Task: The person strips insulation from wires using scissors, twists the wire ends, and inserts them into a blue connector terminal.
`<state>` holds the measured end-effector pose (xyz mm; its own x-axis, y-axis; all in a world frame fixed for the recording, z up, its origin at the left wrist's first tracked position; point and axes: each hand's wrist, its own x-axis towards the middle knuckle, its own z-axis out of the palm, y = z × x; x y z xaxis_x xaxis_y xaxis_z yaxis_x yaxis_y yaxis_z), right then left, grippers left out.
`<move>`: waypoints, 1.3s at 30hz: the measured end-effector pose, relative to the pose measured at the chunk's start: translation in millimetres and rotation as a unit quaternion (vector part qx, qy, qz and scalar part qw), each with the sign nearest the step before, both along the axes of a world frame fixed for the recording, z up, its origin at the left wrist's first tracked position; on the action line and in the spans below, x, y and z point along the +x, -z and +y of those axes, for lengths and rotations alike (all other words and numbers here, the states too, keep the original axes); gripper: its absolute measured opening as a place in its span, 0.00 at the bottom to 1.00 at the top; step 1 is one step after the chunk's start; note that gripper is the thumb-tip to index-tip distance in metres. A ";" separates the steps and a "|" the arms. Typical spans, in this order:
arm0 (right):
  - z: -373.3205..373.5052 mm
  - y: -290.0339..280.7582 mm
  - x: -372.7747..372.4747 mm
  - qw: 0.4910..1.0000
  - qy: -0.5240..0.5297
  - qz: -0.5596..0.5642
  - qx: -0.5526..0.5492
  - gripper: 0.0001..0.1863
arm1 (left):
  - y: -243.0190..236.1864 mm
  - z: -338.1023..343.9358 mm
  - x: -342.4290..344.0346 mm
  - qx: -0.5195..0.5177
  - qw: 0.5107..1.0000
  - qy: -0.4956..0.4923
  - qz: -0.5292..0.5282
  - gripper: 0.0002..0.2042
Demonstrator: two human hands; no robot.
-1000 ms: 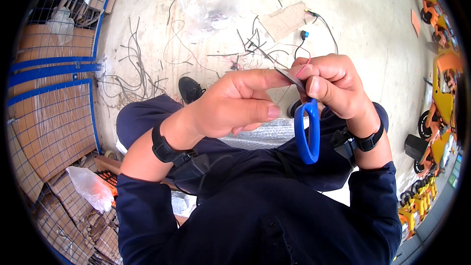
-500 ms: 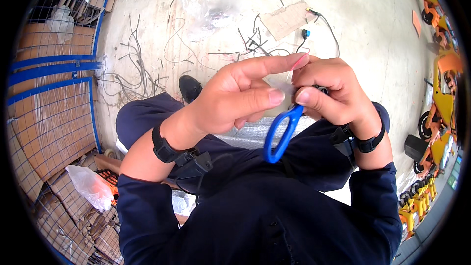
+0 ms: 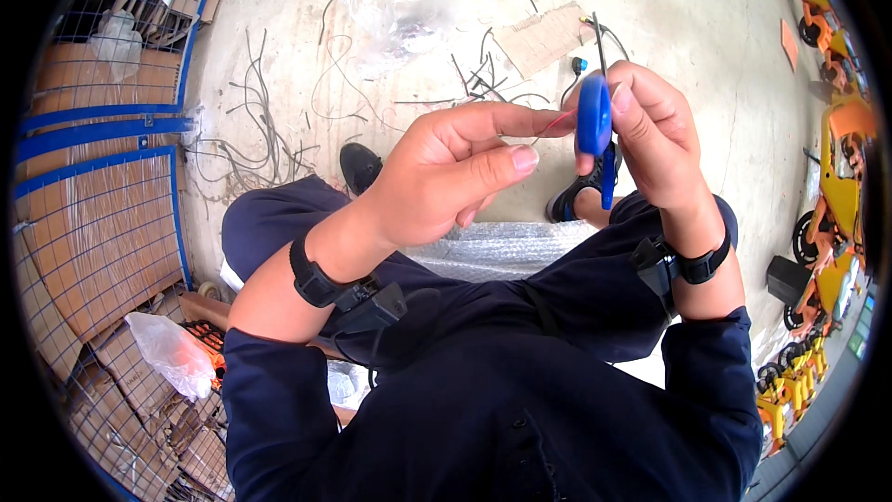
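Note:
My right hand (image 3: 658, 130) is closed on a pair of scissors (image 3: 595, 119) with blue handles. The narrow dark blade points away from me, and one blue loop hangs below the fingers. To its left, my left hand (image 3: 446, 163) is closed, with the index finger stretched toward the scissors and the thumb lower. Thin wire (image 3: 560, 120), reddish in part, runs by the left index fingertip and down toward the thumb. Where it ends behind the scissors is hidden. Both hands are above my lap, the fingertips close together.
Cut dark cable pieces (image 3: 265, 112) lie on the floor ahead, with a clear plastic bag (image 3: 395, 14) and a cardboard piece (image 3: 544, 40). A blue mesh cage (image 3: 102, 158) with cardboard stands left. Yellow-orange wheeled machines (image 3: 841, 195) line the right. Bubble wrap (image 3: 502, 246) lies between my legs.
My right hand has turned and risen, swinging the scissors from pointing down toward me to upright, blade away. The left hand stays nearly in place; its fingertips have parted from the right hand's.

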<state>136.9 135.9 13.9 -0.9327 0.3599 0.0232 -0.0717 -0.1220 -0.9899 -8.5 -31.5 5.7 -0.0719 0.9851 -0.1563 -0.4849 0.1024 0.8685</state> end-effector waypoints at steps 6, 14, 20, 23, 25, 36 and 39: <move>6.6 2.9 4.1 0.998 -0.022 0.012 0.066 0.13 | 8.0 5.0 9.4 0.052 0.988 -0.103 0.103 0.15; 10.7 0.5 7.1 0.986 -0.038 0.029 0.160 0.11 | 1.7 3.2 2.7 -0.015 0.998 -0.052 0.044 0.11; 11.9 1.1 6.9 0.980 -0.026 0.058 0.189 0.11 | 2.5 2.5 7.0 -0.015 0.998 -0.061 0.031 0.11; 10.9 1.1 6.0 0.982 -0.013 0.055 0.183 0.11 | 3.2 2.1 5.8 -0.025 0.998 -0.050 0.041 0.11; 9.9 1.1 5.2 0.985 0.003 0.046 0.168 0.11 | 2.9 3.1 7.4 -0.029 0.998 -0.048 0.033 0.10; 8.7 -22.7 13.7 0.982 -0.013 -0.071 0.174 0.10 | 6.6 5.0 5.9 -0.096 0.985 -0.128 -0.068 0.12; -8.2 -23.0 7.1 0.968 -0.074 -0.105 0.214 0.11 | 5.8 5.7 4.6 -0.083 0.988 -0.108 -0.073 0.11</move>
<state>144.0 127.7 36.9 -0.9737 0.2208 -0.0564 0.1245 0.3083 -0.9431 -3.8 -25.8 -0.1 -0.2425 0.9090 -0.3390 -0.6297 0.1183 0.7678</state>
